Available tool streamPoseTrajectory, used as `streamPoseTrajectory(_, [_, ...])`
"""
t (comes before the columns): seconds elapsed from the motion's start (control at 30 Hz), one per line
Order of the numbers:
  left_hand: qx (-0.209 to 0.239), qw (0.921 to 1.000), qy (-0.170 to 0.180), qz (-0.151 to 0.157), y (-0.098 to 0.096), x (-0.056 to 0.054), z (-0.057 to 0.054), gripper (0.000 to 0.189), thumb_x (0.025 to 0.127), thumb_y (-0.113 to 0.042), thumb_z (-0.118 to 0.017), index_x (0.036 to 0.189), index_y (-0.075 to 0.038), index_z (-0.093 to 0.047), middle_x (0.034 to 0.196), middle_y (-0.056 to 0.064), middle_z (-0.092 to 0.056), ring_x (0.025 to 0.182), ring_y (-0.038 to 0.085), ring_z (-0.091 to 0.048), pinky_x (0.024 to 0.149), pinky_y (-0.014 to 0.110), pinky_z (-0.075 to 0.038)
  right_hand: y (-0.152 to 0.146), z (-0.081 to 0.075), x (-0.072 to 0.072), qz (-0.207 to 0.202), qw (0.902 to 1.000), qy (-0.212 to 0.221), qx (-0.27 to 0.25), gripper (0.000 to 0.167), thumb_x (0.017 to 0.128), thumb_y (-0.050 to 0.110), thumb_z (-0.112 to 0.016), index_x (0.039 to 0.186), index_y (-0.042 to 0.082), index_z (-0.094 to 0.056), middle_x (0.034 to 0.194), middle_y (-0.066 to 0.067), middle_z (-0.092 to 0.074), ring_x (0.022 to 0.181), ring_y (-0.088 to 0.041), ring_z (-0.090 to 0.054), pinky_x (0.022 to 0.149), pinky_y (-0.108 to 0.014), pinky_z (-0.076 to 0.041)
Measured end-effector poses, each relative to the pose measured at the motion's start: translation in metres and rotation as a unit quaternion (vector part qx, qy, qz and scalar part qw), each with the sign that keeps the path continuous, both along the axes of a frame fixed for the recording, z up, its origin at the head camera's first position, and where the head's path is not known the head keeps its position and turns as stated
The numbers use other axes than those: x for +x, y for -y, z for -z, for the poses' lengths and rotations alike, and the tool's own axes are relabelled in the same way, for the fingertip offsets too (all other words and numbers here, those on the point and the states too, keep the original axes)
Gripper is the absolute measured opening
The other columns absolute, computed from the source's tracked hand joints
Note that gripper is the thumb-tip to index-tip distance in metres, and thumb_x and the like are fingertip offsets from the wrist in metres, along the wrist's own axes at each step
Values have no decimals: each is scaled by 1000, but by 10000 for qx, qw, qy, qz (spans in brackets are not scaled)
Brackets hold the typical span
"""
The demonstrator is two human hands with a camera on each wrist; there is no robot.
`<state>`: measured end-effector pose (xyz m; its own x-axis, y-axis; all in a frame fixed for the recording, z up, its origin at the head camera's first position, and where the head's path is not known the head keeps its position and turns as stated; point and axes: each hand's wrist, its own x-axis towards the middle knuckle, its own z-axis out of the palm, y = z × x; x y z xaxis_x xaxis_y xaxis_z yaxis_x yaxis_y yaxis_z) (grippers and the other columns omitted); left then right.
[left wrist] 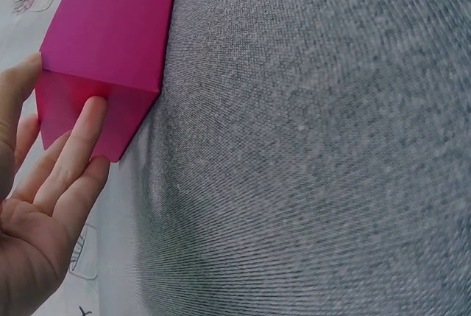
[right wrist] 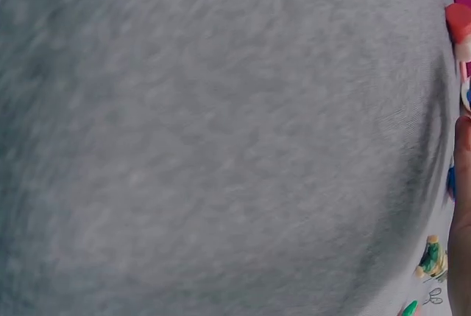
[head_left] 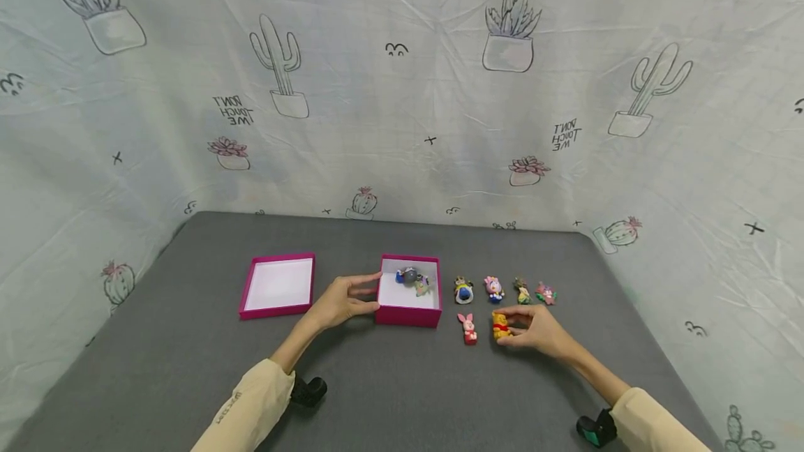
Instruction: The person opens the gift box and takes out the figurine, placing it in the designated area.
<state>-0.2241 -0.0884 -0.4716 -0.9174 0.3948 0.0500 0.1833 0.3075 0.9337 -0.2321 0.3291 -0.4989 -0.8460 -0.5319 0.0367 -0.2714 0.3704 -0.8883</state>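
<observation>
My left hand point(head_left: 336, 304) touches the left side of a magenta box point(head_left: 407, 317), its fingers nearly straight along the wall. In the left wrist view, fingertips point(left wrist: 94, 110) rest against the box's side. Inside the box, on its white floor, lie a grey-and-blue figurine point(head_left: 410, 275) and a smaller pale green one point(head_left: 421, 286). Right of the box, my right hand point(head_left: 541, 330) pinches a yellow bear figurine point(head_left: 500, 326) in a red top between thumb and fingers. A pink-eared figurine point(head_left: 468, 330) in red lies left of that hand. The right wrist view shows only part of the hand.
Behind the right hand stand several figurines: a blue-and-white one point(head_left: 463, 291), a pink-and-purple one point(head_left: 493, 289), a green-and-brown one point(head_left: 522, 291) and a pink one point(head_left: 546, 293). A magenta-rimmed lid point(head_left: 279, 283) lies left on the grey table point(head_left: 427, 389). A printed curtain point(head_left: 402, 89) hangs behind.
</observation>
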Motion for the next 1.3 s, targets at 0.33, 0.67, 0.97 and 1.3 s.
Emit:
streamPoseTrajectory(0.33, [39, 10000, 19, -10, -1, -1, 1, 62, 83, -2, -73, 139, 4, -46, 133, 30, -50, 116, 39, -56, 86, 41, -52, -3, -1, -2, 90, 9998, -132, 81, 51, 73, 9, -84, 114, -10, -61, 113, -23, -63, 94, -8, -63, 79, -23, -54])
streamPoseTrajectory(0.67, [73, 9999, 85, -34, -1, 0, 1, 62, 83, -2, -73, 139, 4, -46, 133, 30, -50, 118, 39, -55, 86, 41, -52, -2, -10, -8, -71, 9956, -411, 835, 50, 74, 14, -84, 114, -9, -64, 112, -23, -64, 99, -24, -65, 80, -27, -54])
streamPoseTrajectory(0.97, [17, 9999, 85, -73, -1, 0, 0, 62, 83, -3, -73, 139, 4, -47, 133, 29, -51, 117, 38, -56, 86, 42, -52, 0, -15, -10, -317, 9873, -924, 1256, 57, 72, 21, -85, 116, -8, -64, 107, -17, -66, 87, -10, -62, 77, -30, -56])
streamPoseTrajectory(1.3, [86, 10000, 5, 34, 0, -1, -1, 60, 84, -1, -72, 139, 5, -46, 134, 32, -47, 118, 40, -54, 83, 37, -54, -3, -16, -10, -397, 9889, -814, 1176, 63, 69, 19, -87, 119, -10, -61, 113, -21, -63, 92, -19, -62, 79, -31, -55])
